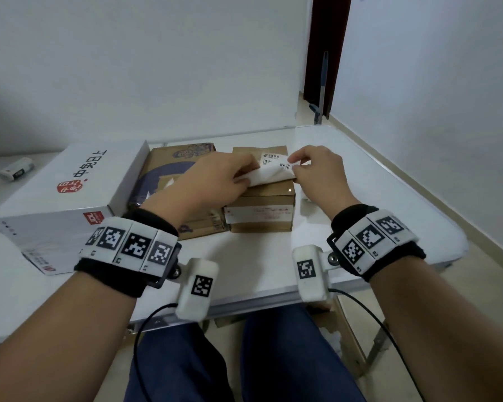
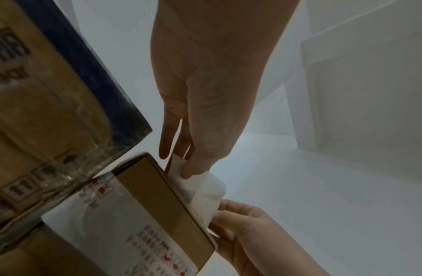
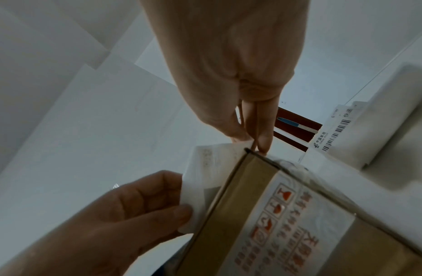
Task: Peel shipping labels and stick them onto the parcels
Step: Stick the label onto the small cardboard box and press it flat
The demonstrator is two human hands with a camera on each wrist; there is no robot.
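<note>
A small brown cardboard parcel [image 1: 262, 204] with a white sticker on its front stands mid-table. Just above its top, both hands hold a shipping label [image 1: 273, 169] that is white, barcode-printed and partly curled. My left hand [image 1: 246, 177] pinches the plain white curled part between thumb and fingers. My right hand [image 1: 295, 165] pinches the printed corner. The left wrist view shows my left hand [image 2: 188, 168] gripping the white sheet [image 2: 209, 188] at the parcel's [image 2: 162, 205] edge. In the right wrist view, my right hand's fingertips [image 3: 261, 143] meet the label [image 3: 205, 173] at the parcel's [image 3: 252, 214] corner.
A brown box with purple print [image 1: 169, 175] sits left of the parcel, and a large white box [image 1: 70, 192] lies further left. A roll of printed labels [image 3: 370, 134] lies right of the parcel. A small white object [image 1: 16, 169] rests far left. The table edge [image 1: 389, 184] runs diagonally at right.
</note>
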